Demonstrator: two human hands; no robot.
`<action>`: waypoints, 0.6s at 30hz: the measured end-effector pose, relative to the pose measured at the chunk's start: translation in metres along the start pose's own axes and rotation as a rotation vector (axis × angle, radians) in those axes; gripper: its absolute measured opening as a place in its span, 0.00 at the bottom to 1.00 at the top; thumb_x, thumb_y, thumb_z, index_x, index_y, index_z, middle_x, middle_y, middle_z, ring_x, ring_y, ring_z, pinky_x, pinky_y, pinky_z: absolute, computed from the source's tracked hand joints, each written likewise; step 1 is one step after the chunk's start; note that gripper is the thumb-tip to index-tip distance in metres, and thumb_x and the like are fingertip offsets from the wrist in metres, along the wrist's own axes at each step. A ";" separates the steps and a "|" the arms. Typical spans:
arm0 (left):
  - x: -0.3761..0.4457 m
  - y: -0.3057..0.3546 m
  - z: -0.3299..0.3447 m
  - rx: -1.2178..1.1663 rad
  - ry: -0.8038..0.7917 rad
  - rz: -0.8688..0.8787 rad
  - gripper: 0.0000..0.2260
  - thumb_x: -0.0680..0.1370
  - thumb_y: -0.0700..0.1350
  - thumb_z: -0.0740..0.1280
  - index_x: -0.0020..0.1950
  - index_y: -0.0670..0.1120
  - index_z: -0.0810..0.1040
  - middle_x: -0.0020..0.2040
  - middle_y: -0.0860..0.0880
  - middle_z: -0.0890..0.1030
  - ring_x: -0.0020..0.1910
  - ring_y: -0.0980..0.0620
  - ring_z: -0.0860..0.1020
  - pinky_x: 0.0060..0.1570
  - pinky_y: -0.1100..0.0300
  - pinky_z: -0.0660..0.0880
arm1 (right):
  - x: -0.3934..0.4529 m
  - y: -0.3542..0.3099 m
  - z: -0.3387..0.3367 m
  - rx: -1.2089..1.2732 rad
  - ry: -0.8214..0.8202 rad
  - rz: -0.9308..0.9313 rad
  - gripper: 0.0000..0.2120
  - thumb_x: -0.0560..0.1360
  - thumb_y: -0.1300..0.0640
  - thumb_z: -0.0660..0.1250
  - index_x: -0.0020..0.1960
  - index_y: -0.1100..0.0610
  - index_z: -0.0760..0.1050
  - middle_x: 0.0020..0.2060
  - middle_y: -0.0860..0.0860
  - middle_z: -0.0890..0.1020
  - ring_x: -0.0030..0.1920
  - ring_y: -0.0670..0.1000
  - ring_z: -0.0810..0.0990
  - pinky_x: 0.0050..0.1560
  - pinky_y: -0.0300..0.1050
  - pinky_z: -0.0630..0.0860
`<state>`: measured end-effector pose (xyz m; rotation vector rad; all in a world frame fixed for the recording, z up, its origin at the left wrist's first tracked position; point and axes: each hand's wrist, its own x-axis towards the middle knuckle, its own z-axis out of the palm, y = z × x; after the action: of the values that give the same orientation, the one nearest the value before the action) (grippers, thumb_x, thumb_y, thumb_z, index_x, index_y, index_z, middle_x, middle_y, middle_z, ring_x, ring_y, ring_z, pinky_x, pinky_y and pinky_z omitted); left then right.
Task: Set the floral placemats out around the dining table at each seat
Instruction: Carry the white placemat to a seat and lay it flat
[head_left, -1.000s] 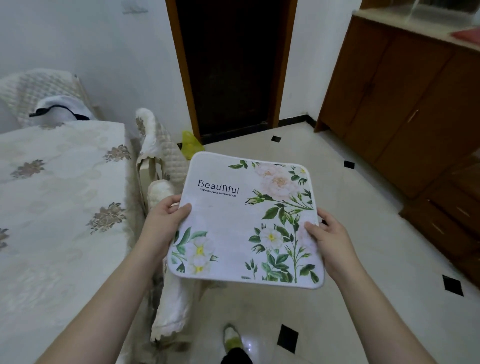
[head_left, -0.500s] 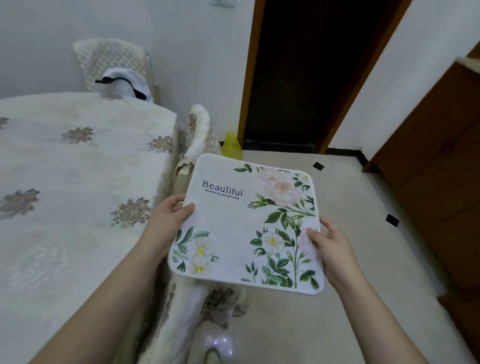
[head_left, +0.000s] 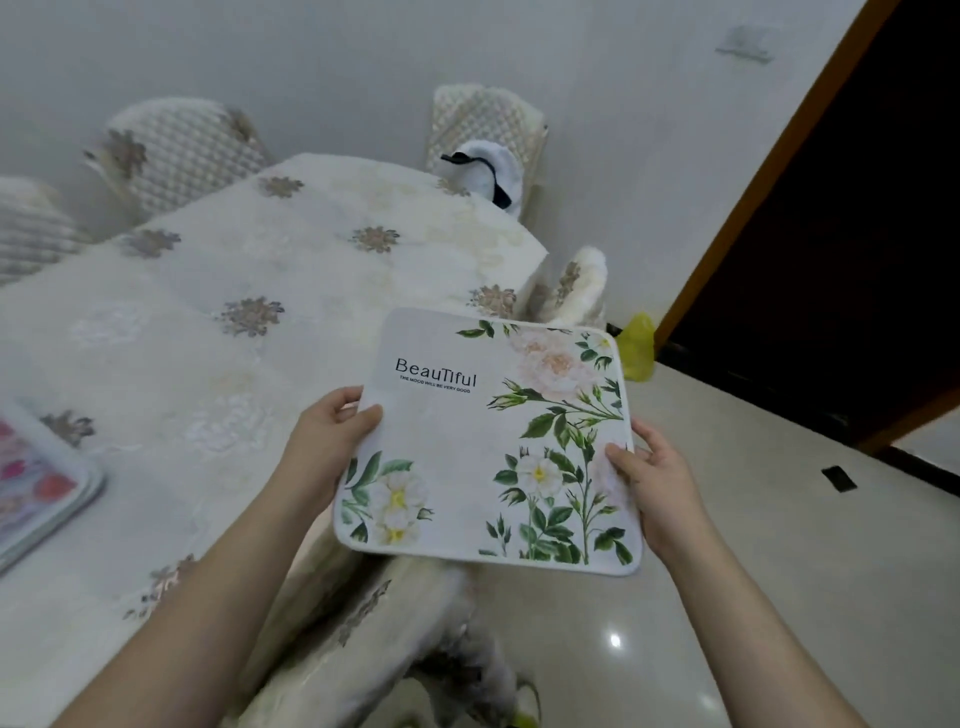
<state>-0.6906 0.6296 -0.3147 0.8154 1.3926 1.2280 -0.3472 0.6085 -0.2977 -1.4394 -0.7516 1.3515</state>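
At the far left edge of the desk (head_left: 218, 374), a second placemat (head_left: 36, 483) with pink and red flowers lies flat on the cream tablecloth, partly cut off by the frame. The cloth carries brown embroidered flower motifs and covers the whole desk top. Quilted chair backs (head_left: 182, 150) stand along the far side of the desk, against a pale wall, and another covered chair (head_left: 488, 130) stands at the far end with a white item trimmed in black (head_left: 483, 171) draped over it.

A person's left hand (head_left: 327, 441) pinches the left edge of the floral placemat (head_left: 488, 441), thumb on top and fingers curled beneath. The placemat is held in the air, nearly level, just off the near right corner of the desk and above a cloth-covered chair (head_left: 363, 623) tucked beside it; it does not touch the desk. Its white face shows the word "Beautiful" with a smaller line below, pale peach blooms at upper right and white flowers with green leaves along the lower edge.

The right hand (head_left: 660, 488) grips the placemat's right edge the same way, thumb pressed on the printed flowers. Beyond it, a yellow bag (head_left: 636, 345) sits on the glossy tiled floor (head_left: 753, 545) near a dark doorway (head_left: 841, 218) with a wooden frame.
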 end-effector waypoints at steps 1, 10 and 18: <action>-0.002 0.002 -0.001 -0.001 0.037 0.002 0.07 0.79 0.38 0.68 0.55 0.44 0.80 0.48 0.39 0.86 0.42 0.40 0.85 0.45 0.46 0.81 | 0.012 -0.004 0.003 0.001 -0.042 0.006 0.16 0.79 0.67 0.64 0.60 0.48 0.75 0.47 0.58 0.87 0.46 0.61 0.86 0.41 0.60 0.83; -0.049 -0.003 -0.029 -0.046 0.388 0.009 0.07 0.80 0.39 0.68 0.57 0.45 0.79 0.46 0.41 0.86 0.40 0.42 0.85 0.38 0.52 0.81 | 0.076 -0.015 0.059 -0.100 -0.387 0.047 0.19 0.79 0.69 0.63 0.66 0.53 0.74 0.51 0.57 0.86 0.50 0.61 0.86 0.49 0.62 0.82; -0.100 -0.019 -0.096 -0.097 0.698 0.003 0.07 0.80 0.38 0.67 0.58 0.43 0.78 0.45 0.42 0.86 0.40 0.43 0.85 0.37 0.52 0.80 | 0.082 -0.003 0.162 -0.255 -0.684 0.065 0.17 0.79 0.65 0.66 0.64 0.50 0.73 0.46 0.53 0.87 0.45 0.57 0.87 0.36 0.50 0.83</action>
<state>-0.7596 0.5076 -0.3149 0.3170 1.8549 1.6559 -0.4877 0.7237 -0.3073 -1.1853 -1.3632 1.8797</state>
